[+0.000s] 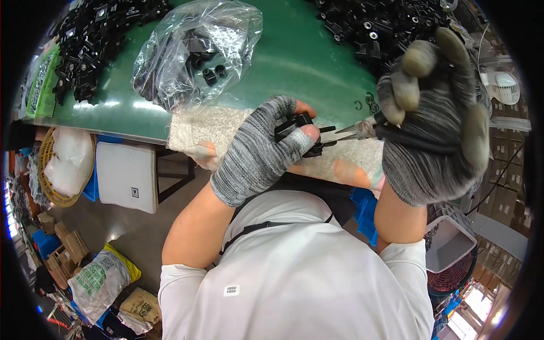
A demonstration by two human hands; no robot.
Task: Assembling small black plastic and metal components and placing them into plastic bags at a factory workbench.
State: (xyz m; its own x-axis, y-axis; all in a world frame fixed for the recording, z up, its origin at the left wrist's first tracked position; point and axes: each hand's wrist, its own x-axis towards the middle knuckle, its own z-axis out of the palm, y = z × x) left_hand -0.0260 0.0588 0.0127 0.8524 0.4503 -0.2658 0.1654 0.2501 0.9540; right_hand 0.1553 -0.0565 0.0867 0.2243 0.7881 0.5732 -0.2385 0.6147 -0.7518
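In grey knitted gloves, both my hands work over a pale cloth (pixel 195 133) at the table's near edge. My left hand (pixel 258 147), its fingertips bare, is closed around a small black part (pixel 306 133). Across the palm of my right hand (pixel 433 113) lies a black-handled tool (pixel 413 137) with thin metal prongs, which reach the black part. I cannot make out the tool's exact kind. The tan-tipped fingers of this hand are raised and partly curled, blurred at the tips. Several small dark open rings (pixel 369 103) lie on the table beside it.
On the green table (pixel 289 62) sit a clear plastic bag (pixel 198 56) with black parts, a black pile (pixel 93 45) at far left and another (pixel 374 28) at far right. A green tray (pixel 44 85) stands at the left edge, a grey bin (pixel 450 243) below right.
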